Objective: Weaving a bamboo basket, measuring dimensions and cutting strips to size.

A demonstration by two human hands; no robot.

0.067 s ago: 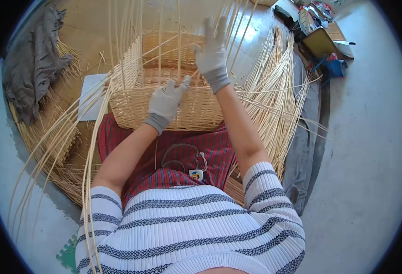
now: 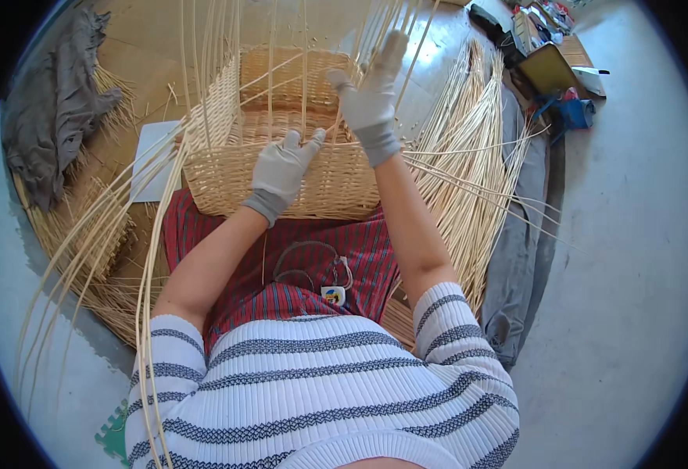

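In front of me a pale wicker basket [image 2: 328,181] rests on a red striped cloth over my lap, with upright stakes [image 2: 305,70] rising from its walls. At the front rim, my gloved left hand [image 2: 278,169] is closed on the basket's edge, its thumb and forefinger next to a thin weaving strand [image 2: 330,131]. My gloved right hand [image 2: 369,103] is raised above the basket's right end, open, with fingers stretched upward and thumb apart, close to the stakes there. Whether a strand touches its palm is hidden.
A bundle of long canes [image 2: 461,172] lies to the right, and loose canes [image 2: 102,227] reach out leftward. Grey cloth [image 2: 55,109] covers more canes at far left. A white sheet [image 2: 153,166] lies by the basket. Boxes and a blue container [image 2: 575,114] stand far right.
My right hand has shifted slightly right and down, with its fingers tilting rightward. My left hand stays at the rim. The whole view has moved a little.
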